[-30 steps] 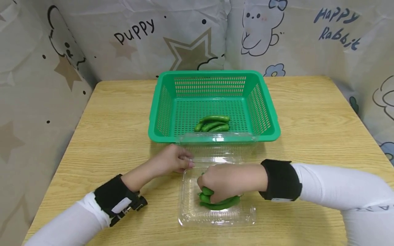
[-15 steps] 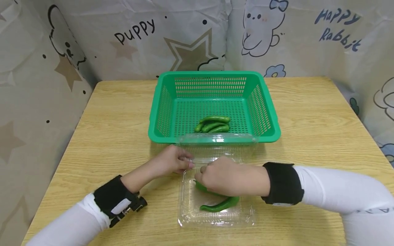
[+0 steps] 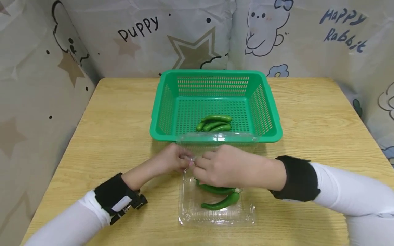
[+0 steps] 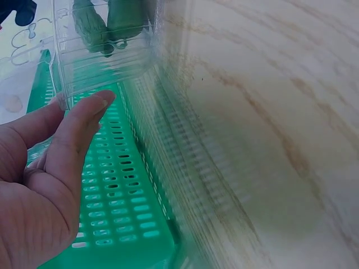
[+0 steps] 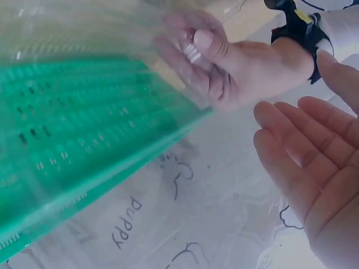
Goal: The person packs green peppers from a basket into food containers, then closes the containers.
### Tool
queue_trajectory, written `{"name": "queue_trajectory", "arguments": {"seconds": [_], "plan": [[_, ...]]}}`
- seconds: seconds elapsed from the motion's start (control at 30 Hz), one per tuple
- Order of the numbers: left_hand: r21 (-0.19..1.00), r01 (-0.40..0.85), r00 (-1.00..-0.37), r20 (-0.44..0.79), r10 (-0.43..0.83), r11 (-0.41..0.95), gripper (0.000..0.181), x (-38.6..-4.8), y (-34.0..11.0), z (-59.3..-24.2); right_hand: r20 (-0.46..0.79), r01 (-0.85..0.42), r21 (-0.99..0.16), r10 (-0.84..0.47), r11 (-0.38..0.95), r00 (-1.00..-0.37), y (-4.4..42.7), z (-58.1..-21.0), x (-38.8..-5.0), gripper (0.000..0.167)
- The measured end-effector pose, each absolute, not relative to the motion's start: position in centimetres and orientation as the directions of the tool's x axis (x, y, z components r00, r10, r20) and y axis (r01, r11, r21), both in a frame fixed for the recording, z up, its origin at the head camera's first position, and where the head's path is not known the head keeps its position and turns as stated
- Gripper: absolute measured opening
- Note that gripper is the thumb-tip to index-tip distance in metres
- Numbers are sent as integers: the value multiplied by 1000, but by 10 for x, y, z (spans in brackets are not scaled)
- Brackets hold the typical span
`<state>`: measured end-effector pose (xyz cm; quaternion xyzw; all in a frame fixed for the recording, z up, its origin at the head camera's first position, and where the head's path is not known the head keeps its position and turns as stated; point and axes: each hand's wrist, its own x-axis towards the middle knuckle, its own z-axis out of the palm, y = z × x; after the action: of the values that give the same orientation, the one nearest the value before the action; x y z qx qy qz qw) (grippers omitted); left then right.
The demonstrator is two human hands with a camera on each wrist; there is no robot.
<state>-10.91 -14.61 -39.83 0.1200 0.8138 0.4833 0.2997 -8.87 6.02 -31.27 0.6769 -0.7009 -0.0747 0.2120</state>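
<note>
A clear plastic clamshell box [image 3: 188, 212] lies with its lid raised against the green basket. Two green chili peppers rest in its tray: a curved pepper [image 3: 222, 202] nearer me, and another pepper [image 3: 217, 190] partly under my right hand. At the hinge's left end, my left hand [image 3: 172, 159] pinches the box edge between thumb and fingers, as the left wrist view also shows. My right hand [image 3: 226, 167] hovers over the far part of the tray, close to the left fingertips. In the right wrist view, the right fingers [image 5: 291, 151] are loosely bent and hold nothing.
Behind the box stands the green slotted basket [image 3: 215, 72], with several green chili peppers [image 3: 217, 118] near its front wall. Everything is on a wood-grain table [image 3: 123, 112]. A printed cloth [image 3: 197, 37] hangs along the back and sides.
My right hand has let go of a pepper in the tray, then risen and moved away from me toward the hinge. My left hand has stayed on the box edge.
</note>
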Motion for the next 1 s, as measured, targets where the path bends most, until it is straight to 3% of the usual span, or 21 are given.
{"name": "queue_trajectory", "arguments": {"seconds": [0.23,0.63,0.8,1.0], "plan": [[847,-91,-782,-387,489,524,32,-114,-143,-394,266,-952,295,-964,87,-5,71,-298,-100,27],[826,-89,-796,-395,458,556,38,-109,-149,-396,390,-992,-109,-916,58,-97,78,-269,-126,25],[841,-103,-798,-389,461,532,38,-109,-150,-395,441,-965,-252,-880,67,-176,78,-260,-142,28],[841,-104,-791,-393,468,530,38,-109,-148,-391,458,-941,-282,-835,188,-304,82,-258,-166,22]]}}
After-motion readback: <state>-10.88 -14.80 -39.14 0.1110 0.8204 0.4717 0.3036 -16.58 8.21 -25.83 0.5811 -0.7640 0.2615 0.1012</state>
